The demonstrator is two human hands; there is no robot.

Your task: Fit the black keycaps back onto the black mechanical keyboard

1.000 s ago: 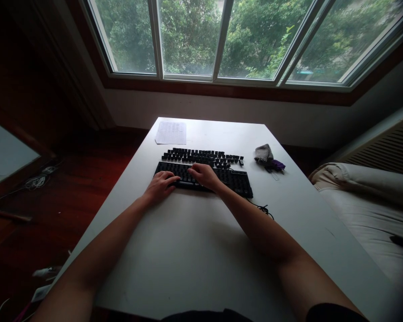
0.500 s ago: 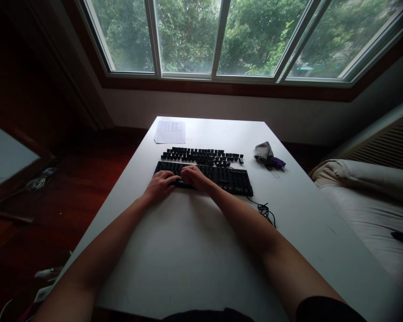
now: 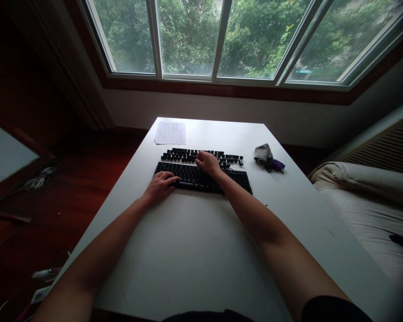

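Observation:
A black keyboard [image 3: 206,184] lies across the white table. My left hand [image 3: 159,182] rests on its left front corner, fingers stretched out and thumb apart along the front edge. Behind the keyboard stand rows of loose black keycaps [image 3: 177,156]. Over these rows, just past the keyboard's back edge, is my right hand [image 3: 206,162]. Its fingers are curled together in a pinch. Whatever sits between those fingertips is too small and hidden to make out. The hand covers some of the keycaps behind it.
A printed paper sheet [image 3: 170,133] lies at the table's back left. Grey cloth [image 3: 263,152] and a purple item [image 3: 277,164] lie on the right. The white table [image 3: 188,250] stands before a window, with a cushioned seat [image 3: 366,197] to the right.
My right hand has moved away from beside my left hand, back and to the right, from the keyboard's front keys to the loose keycaps. The left hand stays in place.

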